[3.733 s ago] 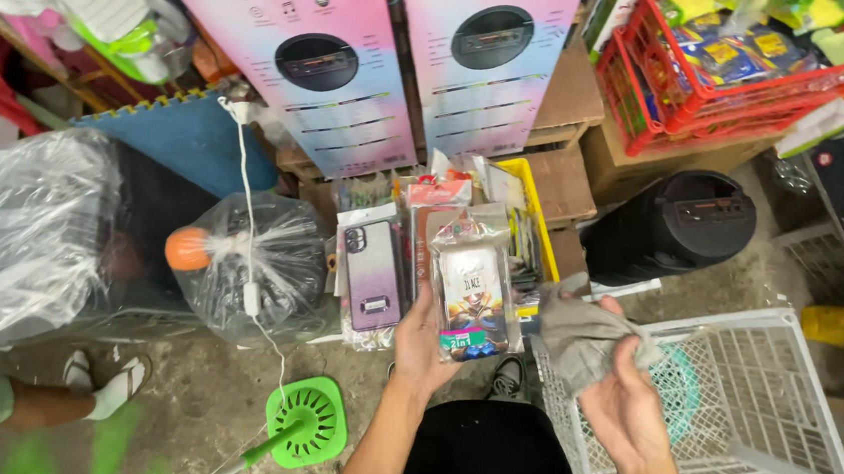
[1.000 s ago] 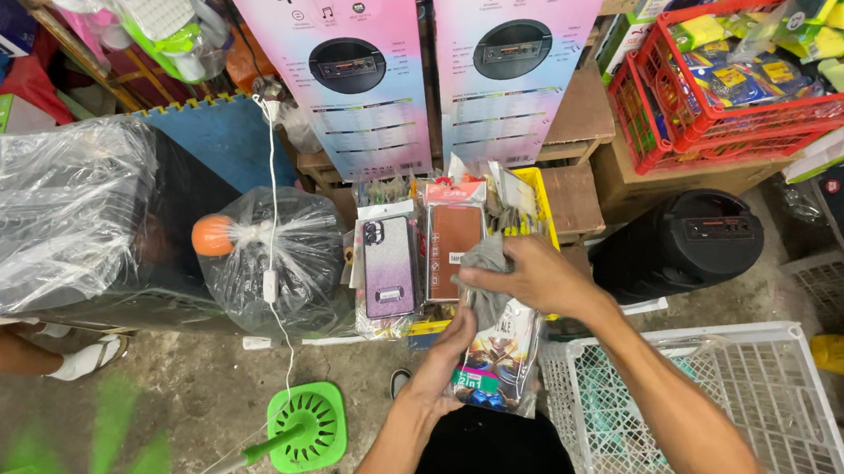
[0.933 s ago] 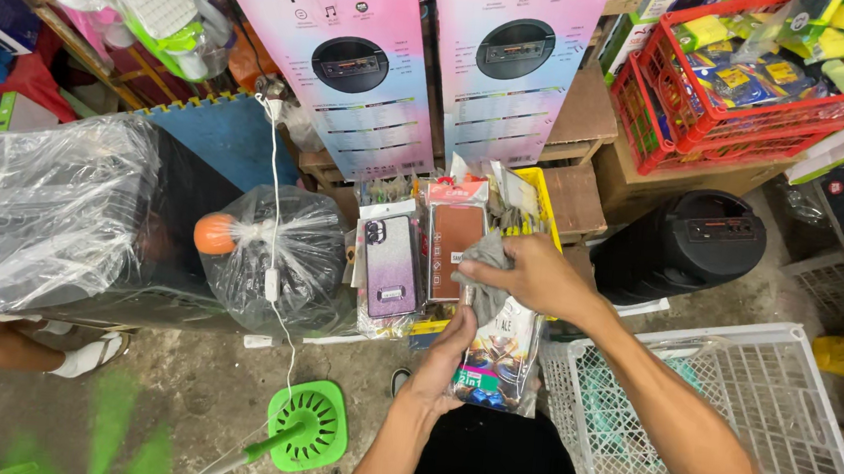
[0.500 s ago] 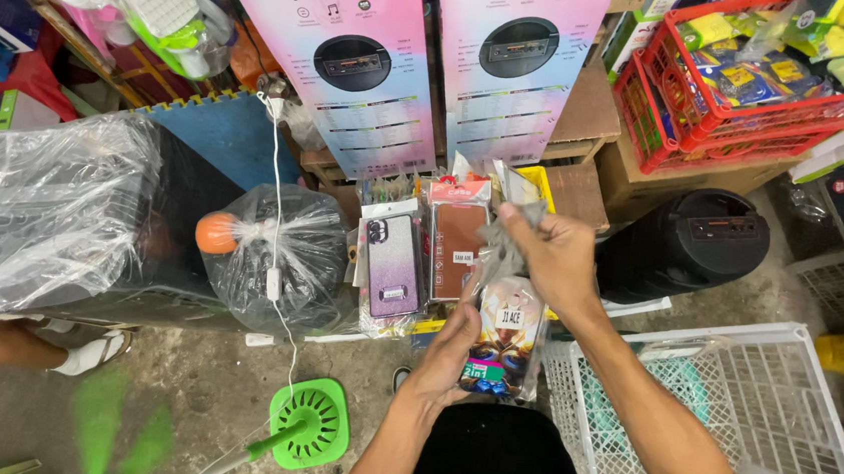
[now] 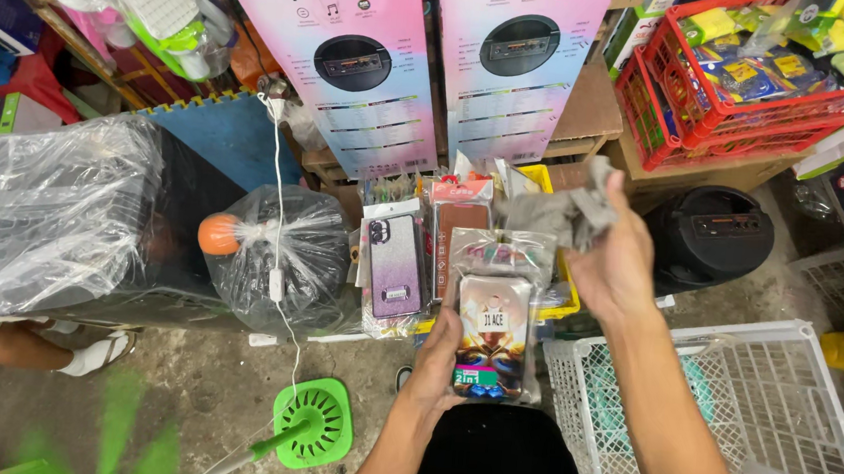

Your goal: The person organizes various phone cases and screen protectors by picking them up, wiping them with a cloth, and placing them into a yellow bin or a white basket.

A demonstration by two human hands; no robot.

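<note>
Your left hand holds a phone case in clear plastic packaging, fingers closed around its lower left edge, the pack upright and facing you with its colourful printed insert showing. Your right hand is raised just to the right of the pack's top, fingers clenched on a crumpled grey cloth, which bunches out to the left above the packaged case. The cloth and the pack look close together, but you cannot tell whether they touch.

Just behind the held pack stands a row of other packaged phone cases: a glittery purple one to the left and a reddish-brown one beside it, propped against a yellow box. Below your right forearm sits a white plastic crate. A black round speaker stands right of your right hand. To the left lies a fan wrapped in clear plastic with an orange hub, and a green fan base rests on the concrete floor. Two tall pink speaker boxes rise behind, with red baskets of packets at upper right
</note>
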